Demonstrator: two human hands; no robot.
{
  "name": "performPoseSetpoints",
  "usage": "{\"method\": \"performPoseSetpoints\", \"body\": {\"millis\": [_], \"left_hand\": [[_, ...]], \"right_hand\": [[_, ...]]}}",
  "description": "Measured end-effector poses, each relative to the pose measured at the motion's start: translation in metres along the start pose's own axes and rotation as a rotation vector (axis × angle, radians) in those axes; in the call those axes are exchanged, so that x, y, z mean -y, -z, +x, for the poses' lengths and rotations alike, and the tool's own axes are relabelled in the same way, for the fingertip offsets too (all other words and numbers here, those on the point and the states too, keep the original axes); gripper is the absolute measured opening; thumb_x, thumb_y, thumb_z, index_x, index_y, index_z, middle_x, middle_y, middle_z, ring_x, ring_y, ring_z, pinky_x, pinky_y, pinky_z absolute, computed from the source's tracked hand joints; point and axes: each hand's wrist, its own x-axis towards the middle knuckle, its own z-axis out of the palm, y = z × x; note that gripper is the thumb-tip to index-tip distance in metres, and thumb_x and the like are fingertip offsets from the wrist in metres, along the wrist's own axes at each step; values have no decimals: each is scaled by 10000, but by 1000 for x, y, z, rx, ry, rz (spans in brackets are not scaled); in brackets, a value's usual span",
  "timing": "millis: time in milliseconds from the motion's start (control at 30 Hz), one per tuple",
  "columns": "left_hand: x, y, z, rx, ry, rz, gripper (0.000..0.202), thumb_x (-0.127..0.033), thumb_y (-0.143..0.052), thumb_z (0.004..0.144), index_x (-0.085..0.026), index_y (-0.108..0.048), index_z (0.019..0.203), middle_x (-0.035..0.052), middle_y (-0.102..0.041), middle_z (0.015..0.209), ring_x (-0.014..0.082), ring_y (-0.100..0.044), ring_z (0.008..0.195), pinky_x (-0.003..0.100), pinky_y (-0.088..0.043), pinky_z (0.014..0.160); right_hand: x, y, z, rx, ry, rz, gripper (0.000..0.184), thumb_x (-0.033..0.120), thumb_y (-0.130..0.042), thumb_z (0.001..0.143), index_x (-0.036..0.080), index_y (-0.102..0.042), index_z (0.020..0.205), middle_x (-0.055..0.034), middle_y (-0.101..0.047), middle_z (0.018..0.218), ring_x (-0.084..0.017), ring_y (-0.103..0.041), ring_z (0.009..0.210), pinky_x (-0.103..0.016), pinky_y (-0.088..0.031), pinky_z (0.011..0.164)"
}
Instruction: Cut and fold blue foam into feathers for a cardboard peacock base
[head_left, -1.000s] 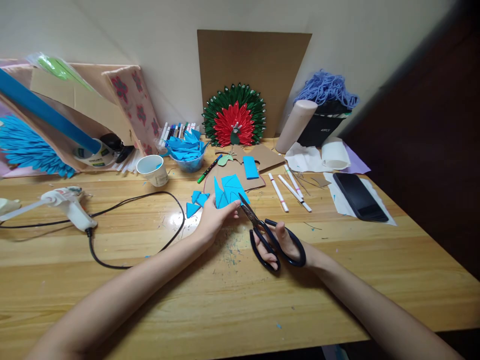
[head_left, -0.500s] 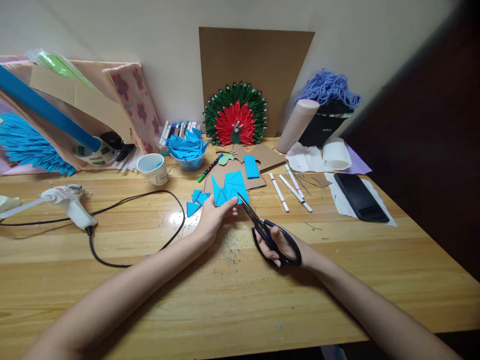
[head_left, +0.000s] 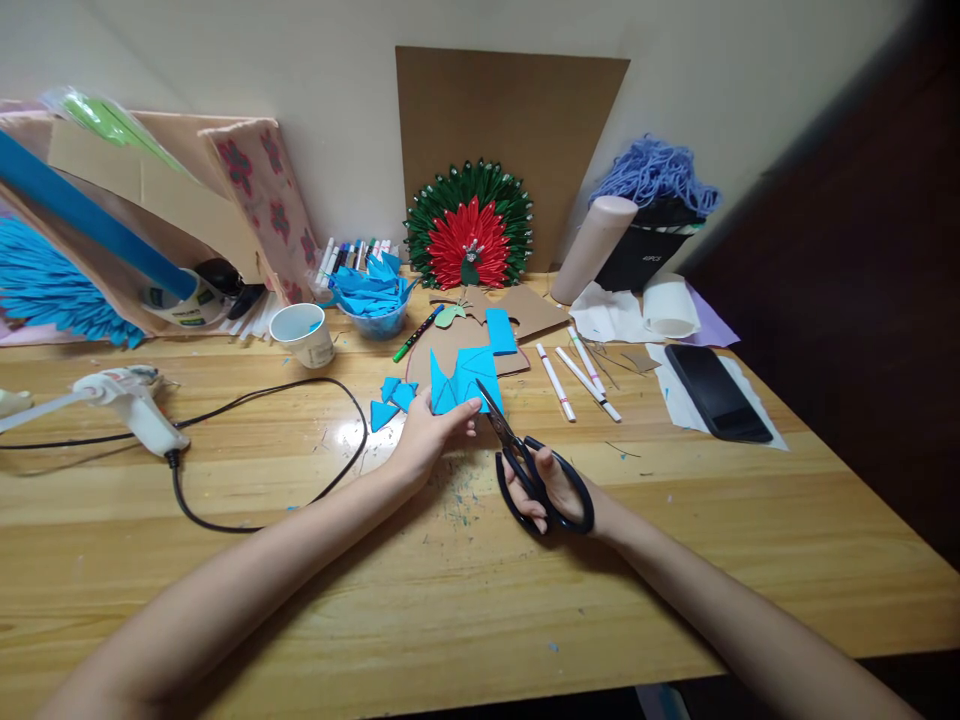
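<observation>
My left hand (head_left: 435, 432) pinches the lower edge of a blue sheet (head_left: 471, 372) with dark drawn lines and a pointed notch cut in its top. My right hand (head_left: 541, 488) grips black-handled scissors (head_left: 517, 446), its fingers through the loops. Their blade tips lie at the sheet's lower part, close to my left thumb. Left of the sheet are several small cut blue pieces (head_left: 384, 414). Just behind it, a blue rectangle (head_left: 500, 331) rests on brown cardboard (head_left: 450, 345).
A hot glue gun (head_left: 131, 400) with a looping black cord lies left. Behind stand a paper cup (head_left: 302, 335), a bowl of blue pieces (head_left: 379, 318) and a red-green peacock (head_left: 471, 235). Markers (head_left: 556, 383) and a phone (head_left: 718, 393) lie right.
The blue sheet has shifted slightly right and down in my left hand. The scissors have moved a little left, their handles spread slightly wider.
</observation>
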Motion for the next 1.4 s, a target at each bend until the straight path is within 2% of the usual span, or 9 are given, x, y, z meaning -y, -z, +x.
{"method": "performPoseSetpoints", "body": {"millis": [67,167,400,567,767,1100,1267,1400], "left_hand": [[1,1,1,12,-2,-13,357,-323,-769,586,-147,-493,728,4,-578,659,92,-539,548,245,-466,562],[2,2,3,11,7,-34,326,-332,-747,617,-141,-500,709,4,-578,643,84,-536,537,237,-468,564],[3,3,5,-3,23,-36,288,-343,-718,657,-134,-526,702,-3,-564,574,87,-546,515,212,-464,538],[0,0,2,-7,61,-12,336,-337,-745,618,-147,-468,624,-41,-518,499,76,-541,478,195,-461,524],[-1,-2,0,-22,87,14,330,-336,-746,615,-140,-482,603,-13,-557,512,91,-564,498,210,-471,539],[1,1,3,9,35,-67,336,-339,-719,656,-168,-443,570,-69,-420,448,74,-484,451,238,-476,582],[1,6,8,-28,-25,51,365,-432,-663,700,-167,-438,588,-53,-425,510,68,-459,466,199,-394,492],[-1,10,10,-86,-141,248,414,-472,-606,742,-176,-381,561,-60,-354,505,59,-320,445,194,-259,431]], "right_hand": [[-5,1,2,-31,-3,15,690,860,-390,576,196,-409,761,118,-376,368,-45,-286,249,-156,-279,259],[-7,4,1,-53,10,-32,674,843,-366,621,188,-425,769,112,-382,381,-46,-306,249,-152,-277,264],[2,3,-6,37,2,-35,745,878,-230,609,187,-424,808,76,-448,422,-84,-410,304,-200,-363,334],[9,-1,-5,8,21,-72,766,889,-195,597,185,-422,796,66,-453,417,-94,-421,307,-215,-372,343],[5,0,-4,-17,-11,-42,767,903,-237,563,189,-415,778,75,-427,400,-85,-384,291,-212,-354,327],[-6,4,-1,-6,-6,-7,722,884,-307,573,196,-410,766,98,-396,390,-61,-341,272,-167,-303,284],[2,2,-6,29,1,-97,718,869,-284,608,187,-421,788,94,-403,422,-55,-346,291,-165,-300,297],[13,-3,-12,83,8,-166,710,859,-287,628,181,-422,791,96,-385,437,-48,-330,309,-167,-291,318]]}}
